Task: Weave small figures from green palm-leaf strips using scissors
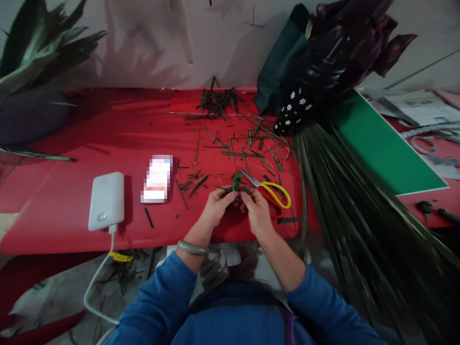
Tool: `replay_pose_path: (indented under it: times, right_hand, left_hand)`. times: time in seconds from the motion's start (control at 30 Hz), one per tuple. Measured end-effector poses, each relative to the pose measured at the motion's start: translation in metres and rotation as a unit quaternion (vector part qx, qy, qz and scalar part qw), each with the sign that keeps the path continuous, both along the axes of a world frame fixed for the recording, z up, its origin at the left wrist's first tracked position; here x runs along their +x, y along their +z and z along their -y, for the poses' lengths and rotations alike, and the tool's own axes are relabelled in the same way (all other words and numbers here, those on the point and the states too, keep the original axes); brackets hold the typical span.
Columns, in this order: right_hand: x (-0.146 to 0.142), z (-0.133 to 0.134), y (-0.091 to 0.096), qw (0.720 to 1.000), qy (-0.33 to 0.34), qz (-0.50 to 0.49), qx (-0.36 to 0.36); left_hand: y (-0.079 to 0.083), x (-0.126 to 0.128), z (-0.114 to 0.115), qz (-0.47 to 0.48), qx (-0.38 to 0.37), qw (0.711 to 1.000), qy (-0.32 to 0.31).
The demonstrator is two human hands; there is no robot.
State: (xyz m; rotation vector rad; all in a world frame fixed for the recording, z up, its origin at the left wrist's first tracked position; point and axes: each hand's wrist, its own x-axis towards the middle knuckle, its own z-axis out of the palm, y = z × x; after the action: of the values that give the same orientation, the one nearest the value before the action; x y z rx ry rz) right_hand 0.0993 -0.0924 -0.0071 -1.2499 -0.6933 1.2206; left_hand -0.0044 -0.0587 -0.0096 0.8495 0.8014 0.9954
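Two hands: the left hand (218, 205) and right hand (256, 211) nearly meet at the table's near edge, thumbs and fingertips pinching the leaf piece.
Leaf piece: the small green leaf piece (236, 181) sticks up between the thumbs, beside the open scissors (262, 183); it looks folded or knotted, though shadow blurs its form.
Handling: likely feather-light, springy and a little slick, apt to split along the grain; best held low, at its base.
Power bank: the white power bank (107, 199) has a faint mark near its top, unreadable.
Phone: the phone (157, 179) has a pixelated screen, nothing legible.
Cable label: the yellow label (121, 257) shows no readable words.
Papers: print on the papers (420, 108) is too small to read.
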Motion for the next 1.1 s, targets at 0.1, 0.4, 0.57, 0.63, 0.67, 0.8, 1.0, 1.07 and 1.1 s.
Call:
replay_pose_path:
  times: [0.1, 0.4, 0.57, 0.63, 0.67, 0.8, 1.0, 1.07, 1.1]
  right_hand:
    - [0.001, -0.004, 0.001, 0.999, -0.033, -0.013, 0.001]
    - [0.000, -0.004, -0.006, 0.997, -0.074, -0.008, 0.030]
    - [0.000, -0.003, -0.013, 0.998, -0.054, 0.024, 0.032]
    - [0.001, -0.002, -0.015, 0.997, -0.055, 0.035, 0.033]
    - [0.001, -0.002, -0.015, 0.997, -0.055, 0.039, 0.033]
    - [0.001, 0.000, -0.017, 0.997, -0.048, 0.049, 0.040]
    - [0.001, 0.000, -0.017, 0.996, -0.059, 0.037, 0.054]
    - [0.001, 0.000, -0.016, 0.996, -0.062, 0.033, 0.049]
    - [0.001, -0.001, -0.015, 0.996, -0.063, 0.032, 0.046]
  left_hand:
    - [0.001, 0.001, 0.000, -0.026, 0.014, 1.000, -0.009]
    - [-0.004, 0.002, 0.001, -0.049, 0.023, 0.997, 0.052]
    - [-0.008, 0.003, 0.000, -0.082, 0.042, 0.993, 0.073]
    - [-0.010, 0.003, 0.000, -0.100, 0.047, 0.989, 0.095]
    - [-0.010, 0.003, 0.000, -0.108, 0.048, 0.987, 0.106]
    - [-0.008, 0.003, 0.003, -0.125, 0.052, 0.981, 0.137]
    - [-0.008, 0.006, 0.004, -0.142, 0.059, 0.977, 0.147]
    - [-0.010, 0.006, 0.002, -0.157, 0.059, 0.977, 0.135]
    - [-0.010, 0.006, 0.002, -0.164, 0.063, 0.976, 0.127]
